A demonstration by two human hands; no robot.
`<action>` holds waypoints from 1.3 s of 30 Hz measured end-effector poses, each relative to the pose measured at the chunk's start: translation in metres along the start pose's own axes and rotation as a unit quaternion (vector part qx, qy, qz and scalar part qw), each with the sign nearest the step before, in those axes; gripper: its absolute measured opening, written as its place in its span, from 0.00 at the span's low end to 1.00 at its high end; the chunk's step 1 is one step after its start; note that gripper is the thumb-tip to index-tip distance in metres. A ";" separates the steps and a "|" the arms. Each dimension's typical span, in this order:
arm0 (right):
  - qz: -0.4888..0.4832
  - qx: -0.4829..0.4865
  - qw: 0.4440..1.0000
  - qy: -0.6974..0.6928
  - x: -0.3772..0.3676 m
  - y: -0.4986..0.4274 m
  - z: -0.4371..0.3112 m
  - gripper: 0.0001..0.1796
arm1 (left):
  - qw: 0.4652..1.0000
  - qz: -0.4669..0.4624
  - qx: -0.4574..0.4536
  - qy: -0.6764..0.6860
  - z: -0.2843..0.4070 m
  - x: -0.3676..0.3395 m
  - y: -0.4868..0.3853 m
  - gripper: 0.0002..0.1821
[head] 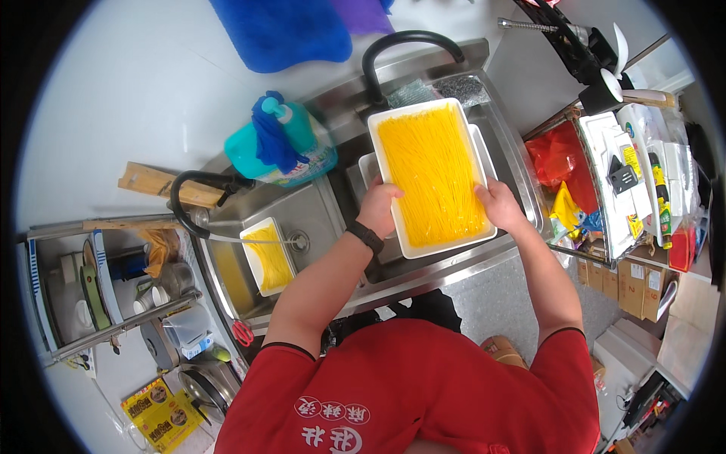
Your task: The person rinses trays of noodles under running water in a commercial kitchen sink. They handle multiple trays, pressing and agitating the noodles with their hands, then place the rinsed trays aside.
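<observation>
A white rectangular tray [405,249] filled with thin yellow noodles [431,176] is held over the right basin of a steel sink. My left hand [381,205] grips its left long side, and my right hand [500,205] grips its right side near the lower corner. Beneath it, partly hidden, other white containers [482,148] show in the basin. In the left basin a smaller white tray [252,268] with yellow noodles [269,258] stands beside the drain, with a pale tube from the left faucet crossing it.
A black curved faucet [417,37] rises behind the held tray; another [181,196] stands at the left basin. A large teal pump bottle [300,142] with a blue cloth sits on the back edge. Red scissors [243,333] lie by the left rim. Crowded shelves stand at both sides.
</observation>
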State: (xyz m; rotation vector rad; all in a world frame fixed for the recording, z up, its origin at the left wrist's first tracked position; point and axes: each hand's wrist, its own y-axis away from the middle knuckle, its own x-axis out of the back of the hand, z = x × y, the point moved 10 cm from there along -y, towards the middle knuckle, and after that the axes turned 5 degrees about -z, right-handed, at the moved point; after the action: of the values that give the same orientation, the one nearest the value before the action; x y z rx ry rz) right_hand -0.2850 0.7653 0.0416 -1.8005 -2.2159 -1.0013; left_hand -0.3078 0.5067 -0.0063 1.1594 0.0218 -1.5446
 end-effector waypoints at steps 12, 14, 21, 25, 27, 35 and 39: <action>0.005 0.001 1.000 -0.014 0.005 -0.012 0.002 0.21 | 1.000 0.010 0.006 0.022 0.000 -0.003 -0.006 0.34; 0.005 0.000 1.000 -0.007 0.005 -0.013 0.003 0.22 | 1.000 -0.003 0.006 0.016 0.001 -0.006 -0.006 0.34; 0.014 -0.005 0.998 -0.061 0.005 -0.008 0.003 0.25 | 0.996 -0.074 0.023 -0.049 0.000 0.000 0.005 0.32; 0.030 -0.023 0.998 -0.058 0.006 -0.004 0.008 0.27 | 0.998 -0.006 0.009 -0.062 0.011 0.049 0.037 0.29; 0.062 -0.037 0.996 -0.045 0.009 0.001 0.011 0.28 | 0.997 -0.033 0.013 -0.064 0.021 0.067 0.064 0.28; 0.289 0.050 0.946 0.135 0.023 0.029 -0.046 0.25 | 0.999 0.020 0.042 0.006 0.041 0.188 0.172 0.32; 0.328 0.159 0.906 0.215 0.015 0.009 -0.107 0.21 | 0.997 0.032 0.055 0.032 0.036 0.249 0.215 0.32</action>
State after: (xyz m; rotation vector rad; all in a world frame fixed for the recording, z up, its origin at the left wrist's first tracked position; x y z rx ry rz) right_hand -0.3141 0.7199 0.1353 -1.7538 -1.2776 -0.7343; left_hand -0.1347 0.2262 -0.0335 1.2842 -0.0579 -1.4671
